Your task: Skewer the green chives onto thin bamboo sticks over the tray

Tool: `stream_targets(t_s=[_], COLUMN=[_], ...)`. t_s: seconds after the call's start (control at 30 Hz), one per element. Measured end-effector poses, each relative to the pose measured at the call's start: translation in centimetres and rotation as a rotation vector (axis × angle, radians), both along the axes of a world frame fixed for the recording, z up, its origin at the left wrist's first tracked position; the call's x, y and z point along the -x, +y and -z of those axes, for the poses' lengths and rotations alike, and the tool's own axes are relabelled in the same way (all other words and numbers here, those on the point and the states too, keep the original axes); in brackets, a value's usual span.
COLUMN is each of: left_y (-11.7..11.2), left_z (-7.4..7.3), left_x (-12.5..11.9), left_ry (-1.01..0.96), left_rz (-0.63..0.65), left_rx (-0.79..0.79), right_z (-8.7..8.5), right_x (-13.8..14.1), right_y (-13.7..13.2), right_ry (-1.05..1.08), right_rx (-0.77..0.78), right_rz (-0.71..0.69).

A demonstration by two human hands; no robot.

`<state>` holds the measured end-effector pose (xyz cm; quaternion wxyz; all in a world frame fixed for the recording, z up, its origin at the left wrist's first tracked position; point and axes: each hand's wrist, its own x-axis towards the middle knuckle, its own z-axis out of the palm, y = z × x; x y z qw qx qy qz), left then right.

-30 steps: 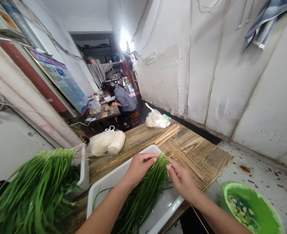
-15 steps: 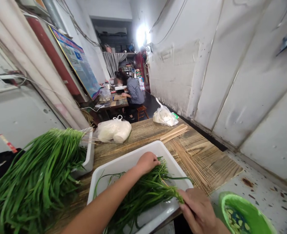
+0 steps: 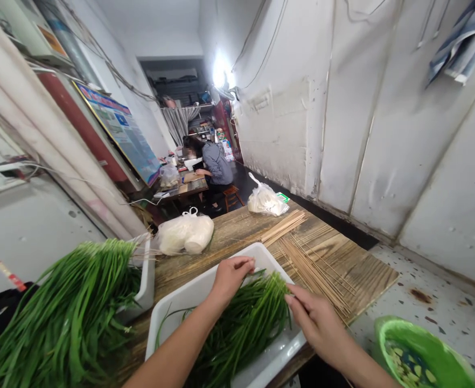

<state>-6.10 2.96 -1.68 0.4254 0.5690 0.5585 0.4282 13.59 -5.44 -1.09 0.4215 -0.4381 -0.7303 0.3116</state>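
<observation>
A bunch of green chives [image 3: 245,323] lies in a white plastic tray [image 3: 181,302] on the wooden table. My left hand [image 3: 231,277] rests on the far left end of the bunch, fingers curled over the stalk tips. My right hand [image 3: 318,323] comes in from the right, fingers stretched out and touching the bunch's right side. Loose bamboo skewers [image 3: 310,264] lie spread on the table just beyond my right hand.
A big heap of chives [image 3: 68,312] overflows a second white tray [image 3: 146,280] at the left. Two white plastic bags [image 3: 184,233] [image 3: 265,200] sit farther back. A green bucket [image 3: 419,350] stands on the floor at right. A seated person [image 3: 213,164] works at a far table.
My right hand has come back from the tray's near right corner up to the bunch's side. The chives are gathered into a tighter bunch under both hands. The view shifted slightly.
</observation>
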Motion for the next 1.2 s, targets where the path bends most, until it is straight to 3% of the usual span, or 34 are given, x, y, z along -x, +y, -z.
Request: stream_targets(t_s=[0.13,0.43,0.53,0.83,1.0,1.2], left_y=[-1.2,-1.4,-1.4,-1.7,-1.8,-1.3], left_z=[-1.3,-1.3,-1.1,-1.2,-0.9,-0.2], left_x=[-0.6,-1.3,-1.2,-1.3,-1.3,-0.5], left_ry=[-0.259,-0.551,-0.538,-0.237,-0.251,-0.364], left_rz=[-0.077,-0.147,-0.145,-0.225,-0.172,-0.023], left_rx=[0.089,0.255,0.266,0.09,0.153,0.227], right_z=[-0.2,0.2,0.3,0.3,0.3,0.6], right_x=[1.0,1.4,1.5,1.6,1.6,1.6], right_y=[1.6,1.9,2.1,1.9,1.9,1.9], right_ry=[-0.016,-0.141,-0.181,-0.205,-0.205,-0.213], right_rx=[0.029,-0.018,-0.042,-0.049,-0.046,-0.053], right_rz=[0.019,0.017,0.011,0.024,0.043,0.053])
